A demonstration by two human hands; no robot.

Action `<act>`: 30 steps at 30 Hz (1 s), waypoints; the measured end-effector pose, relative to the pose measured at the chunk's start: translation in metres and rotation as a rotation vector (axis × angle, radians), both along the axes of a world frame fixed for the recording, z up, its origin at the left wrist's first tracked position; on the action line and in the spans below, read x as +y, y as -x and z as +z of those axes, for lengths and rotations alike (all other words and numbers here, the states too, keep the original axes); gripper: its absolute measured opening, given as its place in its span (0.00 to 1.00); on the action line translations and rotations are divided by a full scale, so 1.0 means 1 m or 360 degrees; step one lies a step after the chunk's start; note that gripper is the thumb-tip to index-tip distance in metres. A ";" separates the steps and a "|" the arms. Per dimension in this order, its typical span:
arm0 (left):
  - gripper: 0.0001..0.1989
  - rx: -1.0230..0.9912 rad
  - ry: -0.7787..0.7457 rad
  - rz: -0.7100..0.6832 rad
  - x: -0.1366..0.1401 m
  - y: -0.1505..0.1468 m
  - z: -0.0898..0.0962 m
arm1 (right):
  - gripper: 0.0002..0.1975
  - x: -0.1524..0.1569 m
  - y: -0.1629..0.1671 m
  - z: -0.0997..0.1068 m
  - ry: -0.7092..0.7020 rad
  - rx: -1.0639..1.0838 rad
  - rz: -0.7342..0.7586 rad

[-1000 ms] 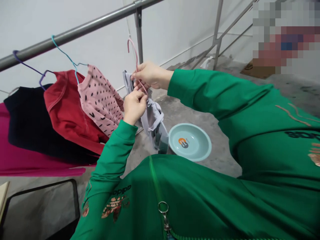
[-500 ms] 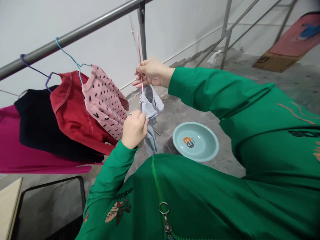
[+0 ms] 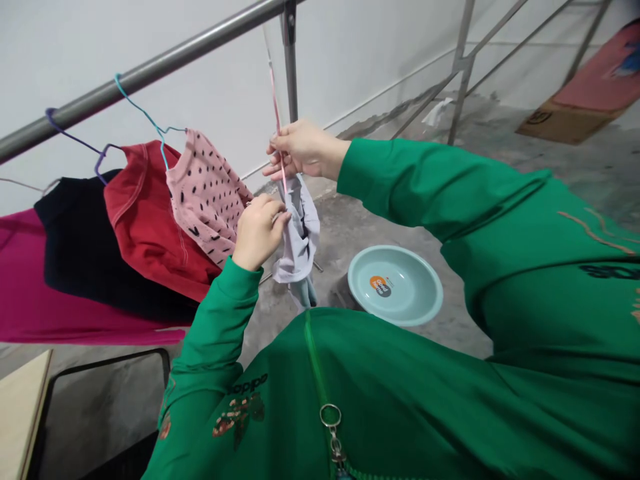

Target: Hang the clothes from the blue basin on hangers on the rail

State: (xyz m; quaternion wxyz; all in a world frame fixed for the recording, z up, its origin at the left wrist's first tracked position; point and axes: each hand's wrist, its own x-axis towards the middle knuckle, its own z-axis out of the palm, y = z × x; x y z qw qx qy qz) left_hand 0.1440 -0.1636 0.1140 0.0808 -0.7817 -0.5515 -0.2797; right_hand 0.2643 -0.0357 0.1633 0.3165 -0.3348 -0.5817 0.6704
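My right hand (image 3: 304, 148) is closed on a thin pink clothes hanger (image 3: 275, 100), which it holds upright in front of me. A light grey garment (image 3: 303, 240) hangs in folds on the hanger's lower part, most of which is hidden. At the left edge of this cloth, my left hand (image 3: 261, 227) pinches the fabric, thumb against fingers. Close behind the left hand hangs a pink knitted top (image 3: 205, 190) with black marks, on a turquoise hanger (image 3: 143, 113).
A metal rail (image 3: 175, 60) carries a red garment (image 3: 150, 220) on a purple hanger (image 3: 75, 139), a black garment (image 3: 80, 253) and a magenta one (image 3: 20, 287). A pale blue basin (image 3: 420, 287) stands on the floor. Far right is a cardboard box (image 3: 565, 123).
My left hand has moved slightly left and up with the cloth's edge. The grey garment has spread and dropped lower around the hanger. My right hand stays nearly in place, still holding the hanger.
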 end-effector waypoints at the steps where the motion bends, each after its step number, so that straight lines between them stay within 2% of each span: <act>1: 0.06 -0.0017 0.0008 -0.0016 0.003 0.000 -0.002 | 0.08 0.000 0.000 -0.001 -0.0004 -0.0001 0.0006; 4: 0.06 -0.0127 0.0076 -0.0064 0.010 0.001 -0.005 | 0.07 0.002 -0.001 -0.001 -0.0006 -0.0003 0.0033; 8: 0.05 -0.0557 0.0235 -0.0080 0.020 0.002 -0.008 | 0.08 -0.001 -0.001 -0.001 0.0009 -0.0030 0.0010; 13: 0.11 -0.0918 0.0476 -0.0096 0.029 -0.003 -0.008 | 0.11 -0.007 0.002 -0.003 -0.0003 -0.0030 -0.0003; 17: 0.13 -0.0926 0.0385 -0.0093 0.025 -0.005 0.004 | 0.11 -0.009 0.005 -0.007 0.0018 -0.0035 -0.0015; 20: 0.16 -0.1144 0.0315 -0.0063 0.023 -0.004 0.009 | 0.11 -0.007 0.004 -0.006 0.0032 -0.0019 -0.0003; 23: 0.17 -0.1347 0.0523 -0.0103 0.024 -0.001 0.002 | 0.11 -0.006 0.002 -0.003 0.0034 -0.0023 0.0036; 26: 0.17 -0.1314 0.0656 -0.0199 0.025 0.004 -0.010 | 0.12 -0.006 0.001 -0.002 0.0029 -0.0041 0.0046; 28: 0.16 -0.1152 0.0591 -0.0228 0.025 0.007 -0.015 | 0.12 -0.007 0.000 -0.003 0.0034 -0.0033 0.0021; 30: 0.18 -0.0895 0.0417 -0.0177 0.021 0.006 -0.015 | 0.11 -0.008 0.001 -0.005 0.0043 -0.0022 0.0000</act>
